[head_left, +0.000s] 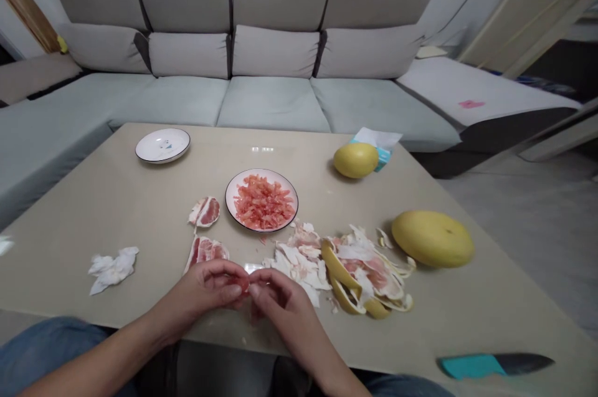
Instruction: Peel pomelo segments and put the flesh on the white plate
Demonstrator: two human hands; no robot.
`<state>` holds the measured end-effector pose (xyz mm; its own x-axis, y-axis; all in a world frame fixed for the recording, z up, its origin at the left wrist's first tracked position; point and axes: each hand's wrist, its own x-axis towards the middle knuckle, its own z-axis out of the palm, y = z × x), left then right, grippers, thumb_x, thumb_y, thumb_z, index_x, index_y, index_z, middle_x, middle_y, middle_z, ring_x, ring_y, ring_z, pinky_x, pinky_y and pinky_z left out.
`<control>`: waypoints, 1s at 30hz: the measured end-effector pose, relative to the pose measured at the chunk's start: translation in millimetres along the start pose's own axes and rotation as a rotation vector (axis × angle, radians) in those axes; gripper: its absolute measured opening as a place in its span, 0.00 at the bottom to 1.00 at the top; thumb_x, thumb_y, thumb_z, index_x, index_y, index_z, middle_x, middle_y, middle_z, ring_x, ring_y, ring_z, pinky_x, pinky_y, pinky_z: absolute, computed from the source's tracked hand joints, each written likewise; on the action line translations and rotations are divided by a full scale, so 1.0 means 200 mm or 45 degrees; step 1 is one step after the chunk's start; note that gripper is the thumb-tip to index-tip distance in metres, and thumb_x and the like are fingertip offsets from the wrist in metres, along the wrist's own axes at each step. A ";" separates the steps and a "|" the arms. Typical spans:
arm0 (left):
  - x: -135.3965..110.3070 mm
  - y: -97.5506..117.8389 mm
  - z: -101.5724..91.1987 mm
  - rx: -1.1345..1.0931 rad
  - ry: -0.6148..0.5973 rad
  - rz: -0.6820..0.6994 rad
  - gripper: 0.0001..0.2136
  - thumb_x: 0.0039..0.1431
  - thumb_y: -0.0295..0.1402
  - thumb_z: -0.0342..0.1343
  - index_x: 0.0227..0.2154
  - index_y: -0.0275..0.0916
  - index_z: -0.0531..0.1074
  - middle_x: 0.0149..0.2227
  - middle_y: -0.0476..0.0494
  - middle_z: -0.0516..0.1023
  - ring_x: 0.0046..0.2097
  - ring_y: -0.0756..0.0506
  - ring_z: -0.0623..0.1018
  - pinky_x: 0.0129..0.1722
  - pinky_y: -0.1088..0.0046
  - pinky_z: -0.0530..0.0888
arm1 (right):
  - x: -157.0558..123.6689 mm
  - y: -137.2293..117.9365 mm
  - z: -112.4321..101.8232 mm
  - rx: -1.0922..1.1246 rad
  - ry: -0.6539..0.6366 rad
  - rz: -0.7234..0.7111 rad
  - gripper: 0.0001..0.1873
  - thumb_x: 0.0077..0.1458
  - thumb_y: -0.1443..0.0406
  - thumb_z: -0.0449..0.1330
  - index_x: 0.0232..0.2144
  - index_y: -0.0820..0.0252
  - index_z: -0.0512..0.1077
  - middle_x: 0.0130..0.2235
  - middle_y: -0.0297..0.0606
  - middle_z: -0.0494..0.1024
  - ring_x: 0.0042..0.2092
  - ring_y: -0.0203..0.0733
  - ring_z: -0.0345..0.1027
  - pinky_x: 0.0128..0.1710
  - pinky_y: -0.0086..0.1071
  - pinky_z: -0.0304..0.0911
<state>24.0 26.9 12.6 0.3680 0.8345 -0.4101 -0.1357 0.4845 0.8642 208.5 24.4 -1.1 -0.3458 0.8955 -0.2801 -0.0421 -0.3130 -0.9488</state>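
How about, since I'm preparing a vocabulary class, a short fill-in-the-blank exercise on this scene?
1. The crumpled tissue lies nearer the left hand than the ____ hand.
2. There are ____ whole yellow fruits on the table.
3. In the picture, the plate with red pulp is to the ____ of the knife.

Missing words: right; two; left.

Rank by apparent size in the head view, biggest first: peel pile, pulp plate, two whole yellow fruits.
Peel pile
Pulp plate and nearer yellow fruit: too alike to rank
Farther yellow fruit
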 end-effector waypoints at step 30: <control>-0.03 -0.05 0.03 0.341 0.063 0.501 0.05 0.54 0.27 0.63 0.33 0.40 0.74 0.36 0.47 0.74 0.42 0.47 0.76 0.46 0.72 0.73 | -0.04 0.03 0.03 -0.636 0.226 -0.804 0.08 0.52 0.74 0.59 0.33 0.57 0.73 0.32 0.37 0.75 0.30 0.36 0.69 0.30 0.28 0.66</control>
<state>29.7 15.7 8.1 0.2910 0.9557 -0.0442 -0.0119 0.0498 0.9987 204.5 13.8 -3.7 -0.2416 0.9056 0.3486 0.2574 0.4062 -0.8768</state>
